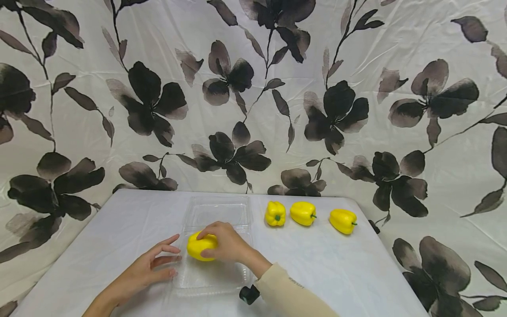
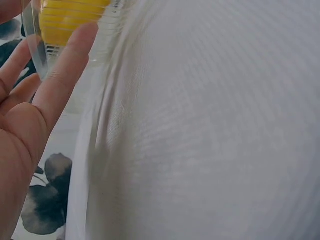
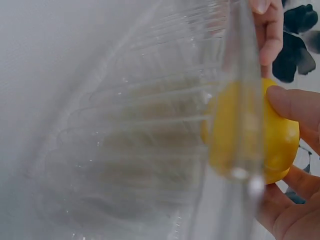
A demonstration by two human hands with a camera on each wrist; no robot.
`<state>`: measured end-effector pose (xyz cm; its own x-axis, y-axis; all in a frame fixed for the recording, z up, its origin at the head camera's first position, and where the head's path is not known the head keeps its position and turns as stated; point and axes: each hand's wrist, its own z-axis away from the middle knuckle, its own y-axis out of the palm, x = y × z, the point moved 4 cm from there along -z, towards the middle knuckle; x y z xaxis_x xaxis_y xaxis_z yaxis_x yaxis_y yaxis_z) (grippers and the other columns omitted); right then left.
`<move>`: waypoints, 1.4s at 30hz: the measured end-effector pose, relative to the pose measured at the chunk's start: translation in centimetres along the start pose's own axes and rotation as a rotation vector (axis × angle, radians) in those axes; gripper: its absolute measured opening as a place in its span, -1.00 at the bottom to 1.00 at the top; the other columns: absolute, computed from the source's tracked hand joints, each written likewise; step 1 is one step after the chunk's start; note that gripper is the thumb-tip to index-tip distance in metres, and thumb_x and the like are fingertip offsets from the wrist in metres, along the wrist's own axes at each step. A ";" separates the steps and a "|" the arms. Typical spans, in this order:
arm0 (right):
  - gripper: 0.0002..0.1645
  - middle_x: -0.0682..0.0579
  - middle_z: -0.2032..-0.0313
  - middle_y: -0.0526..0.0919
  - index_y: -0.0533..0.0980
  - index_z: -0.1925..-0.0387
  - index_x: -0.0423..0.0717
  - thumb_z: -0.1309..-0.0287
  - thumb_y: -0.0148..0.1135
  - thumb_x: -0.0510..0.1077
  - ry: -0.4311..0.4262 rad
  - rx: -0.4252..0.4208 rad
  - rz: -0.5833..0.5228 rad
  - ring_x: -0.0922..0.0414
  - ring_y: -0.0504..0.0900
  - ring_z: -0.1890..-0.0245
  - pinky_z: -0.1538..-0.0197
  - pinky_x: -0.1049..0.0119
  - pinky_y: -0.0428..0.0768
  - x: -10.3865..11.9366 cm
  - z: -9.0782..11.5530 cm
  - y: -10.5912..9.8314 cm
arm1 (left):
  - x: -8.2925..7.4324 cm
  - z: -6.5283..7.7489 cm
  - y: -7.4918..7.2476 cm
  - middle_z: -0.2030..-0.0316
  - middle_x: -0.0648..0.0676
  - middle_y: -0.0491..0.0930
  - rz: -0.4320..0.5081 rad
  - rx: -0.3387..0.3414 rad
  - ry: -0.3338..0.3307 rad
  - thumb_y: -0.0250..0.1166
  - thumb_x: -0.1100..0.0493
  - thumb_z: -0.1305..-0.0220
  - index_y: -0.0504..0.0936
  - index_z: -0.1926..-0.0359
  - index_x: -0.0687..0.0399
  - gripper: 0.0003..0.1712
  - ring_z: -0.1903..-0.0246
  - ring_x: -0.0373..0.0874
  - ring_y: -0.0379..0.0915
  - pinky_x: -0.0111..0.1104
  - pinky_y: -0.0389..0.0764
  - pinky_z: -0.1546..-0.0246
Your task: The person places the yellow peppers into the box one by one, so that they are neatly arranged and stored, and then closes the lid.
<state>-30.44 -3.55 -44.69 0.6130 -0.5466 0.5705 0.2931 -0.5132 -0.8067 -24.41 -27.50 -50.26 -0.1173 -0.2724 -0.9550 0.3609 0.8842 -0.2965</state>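
Note:
My right hand [image 1: 225, 243] grips a yellow bell pepper [image 1: 201, 247] at the clear plastic clamshell container [image 1: 222, 279]. In the right wrist view, the pepper [image 3: 281, 145] is partly seen through the container's clear wall [image 3: 150, 130], with thumb and fingers around its outer side. My left hand [image 1: 148, 270] is at the container's left side, fingers extended and apart. The left wrist view shows one finger of the left hand [image 2: 45, 105] close to the clear wall, behind which yellow shows; whether it touches is unclear. The container's lid [image 1: 218, 213] lies folded back, away from me.
Three more yellow bell peppers stand at the back right: one [image 1: 275, 214], a second [image 1: 303, 213] beside it, and a third [image 1: 343, 221] farther right. A small black object [image 1: 249, 294] is near my right sleeve. A white cloth [image 1: 317, 273] covers the table; floral fabric [image 1: 277, 88] hangs behind.

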 end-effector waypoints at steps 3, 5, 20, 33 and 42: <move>-0.60 0.18 -0.18 0.69 0.72 -0.12 0.11 -0.25 0.55 -0.06 0.005 0.002 0.004 0.14 0.49 -0.25 -0.34 0.21 0.47 0.0 -0.1 0.3 | -0.1 0.1 0.0 -0.70 0.25 -0.14 -0.006 0.002 0.011 0.47 0.21 -0.37 0.46 -0.35 0.23 -0.39 -0.35 0.23 0.48 -0.53 0.60 -0.16; -0.60 0.18 -0.19 0.68 0.72 -0.13 0.12 -0.26 0.54 -0.05 0.004 0.007 0.004 0.13 0.48 -0.26 -0.32 0.22 0.48 0.0 -0.2 0.5 | -0.1 0.1 0.0 -0.70 0.26 -0.14 -0.006 0.002 0.013 0.47 0.21 -0.38 0.46 -0.35 0.23 -0.39 -0.35 0.23 0.48 -0.53 0.61 -0.15; -0.61 0.11 -0.14 0.53 0.74 -0.09 0.15 -0.22 0.58 -0.05 0.029 -0.012 -0.010 0.17 0.40 -0.11 -0.18 0.39 0.51 0.2 -0.3 1.2 | -0.3 0.0 0.0 -0.70 0.28 -0.15 0.000 0.002 -0.009 0.48 0.20 -0.37 0.50 -0.32 0.19 -0.43 -0.39 0.38 0.40 -0.54 0.59 -0.16; -0.57 0.07 -0.19 0.61 0.75 -0.13 0.12 -0.23 0.58 -0.03 -0.010 -0.005 0.056 0.12 0.45 -0.13 -0.13 0.38 0.45 0.2 -0.5 1.9 | -0.3 0.1 0.1 -0.69 0.29 -0.14 -0.003 0.000 0.003 0.48 0.21 -0.36 0.51 -0.29 0.20 -0.45 -0.40 0.42 0.38 -0.55 0.60 -0.15; -0.55 0.07 -0.26 0.60 0.73 -0.18 0.16 -0.26 0.55 0.02 -0.003 -0.015 0.141 0.11 0.51 -0.20 -0.16 0.34 0.44 0.4 -0.5 2.2 | -0.3 0.1 0.1 -0.69 0.25 -0.11 -0.031 -0.005 0.026 0.49 0.19 -0.36 0.52 -0.29 0.16 -0.45 -0.39 0.39 0.40 -0.49 0.57 -0.22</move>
<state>-29.94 -5.19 -46.14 0.6497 -0.6118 0.4512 0.1933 -0.4410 -0.8764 -24.28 -27.34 -50.02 -0.1524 -0.2901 -0.9448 0.3517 0.8775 -0.3262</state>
